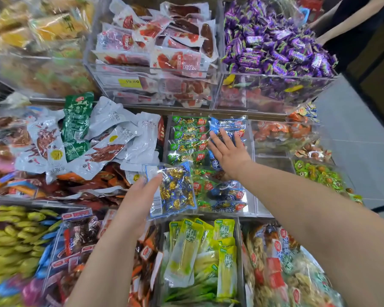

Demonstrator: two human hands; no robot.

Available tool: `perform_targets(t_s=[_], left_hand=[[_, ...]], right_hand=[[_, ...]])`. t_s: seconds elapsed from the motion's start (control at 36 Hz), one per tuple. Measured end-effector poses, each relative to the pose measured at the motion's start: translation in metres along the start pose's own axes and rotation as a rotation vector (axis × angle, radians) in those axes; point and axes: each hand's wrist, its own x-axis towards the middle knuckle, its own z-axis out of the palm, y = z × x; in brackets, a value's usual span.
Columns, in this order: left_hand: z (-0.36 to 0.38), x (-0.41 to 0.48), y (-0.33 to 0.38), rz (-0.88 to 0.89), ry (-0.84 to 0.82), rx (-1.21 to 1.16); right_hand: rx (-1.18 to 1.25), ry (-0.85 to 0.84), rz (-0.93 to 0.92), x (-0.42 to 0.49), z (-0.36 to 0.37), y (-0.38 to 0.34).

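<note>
Picking step: left hand grips a packet; right hand, fingers spread flat, over the bin at one o'clock. Next, likely: pinch another.

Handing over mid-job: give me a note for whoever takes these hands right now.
Left hand holds a blue packet by its left edge, above the near end of the clear bin.
Right hand is open, fingers spread, over the blue stack at the bin's far end; no grip yet.
Done: one packet in hand.
Left: probably place the held packet with the blue ones, beside the green packets.
</note>
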Motion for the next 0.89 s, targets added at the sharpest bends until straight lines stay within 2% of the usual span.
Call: perform_targets(t_s=[0.17, 0.25, 0.31, 0.36, 0.42, 0.47, 0.56, 0.64, 0.72, 0.78, 0.83, 0.89], left_hand=[[-0.003, -0.004, 0.002, -0.034, -0.108, -0.136], [-0.007, -0.008, 0.002, -0.075, -0.134, -0.212], [-0.006, -0.008, 0.002, -0.13, -0.135, -0.276], [-0.004, -0.008, 0.0, -0.179, -0.157, -0.362], [0.001, -0.011, 0.002, -0.192, -0.204, -0.46], [0.009, -0.016, 0.005, -0.18, -0.224, -0.509], [0.029, -0.023, 0.008, -0.196, -0.229, -0.439], [0.047, -0.03, 0.013, -0.226, -0.345, -0.345], [0.055, -0.03, 0.017, -0.141, -0.383, -0.171], [0.056, -0.028, 0.019, -0.033, -0.304, 0.067], [0.054, -0.021, 0.019, 0.155, -0.185, 0.395], [0.053, -0.013, 0.016, 0.401, -0.116, 0.654]], right_hand=[[0.077, -0.101, -0.112, -0.001, -0.015, 0.009], [0.271, -0.118, -0.127, -0.009, -0.03, 0.016], [0.514, 0.033, -0.078, -0.023, -0.037, 0.022], [0.672, 0.305, -0.061, -0.041, -0.04, 0.024], [0.712, 0.564, -0.147, -0.062, -0.041, 0.019], [0.659, 0.756, -0.288, -0.08, -0.042, 0.009], [0.644, 0.85, -0.447, -0.102, -0.047, -0.004], [0.68, 0.789, -0.519, -0.118, -0.052, -0.006], [0.962, 0.667, -0.398, -0.132, -0.052, 0.002], [1.24, 0.62, -0.134, -0.139, -0.05, 0.013], [1.43, 0.487, 0.121, -0.139, -0.046, 0.029], [1.395, 0.417, 0.267, -0.134, -0.041, 0.047]])
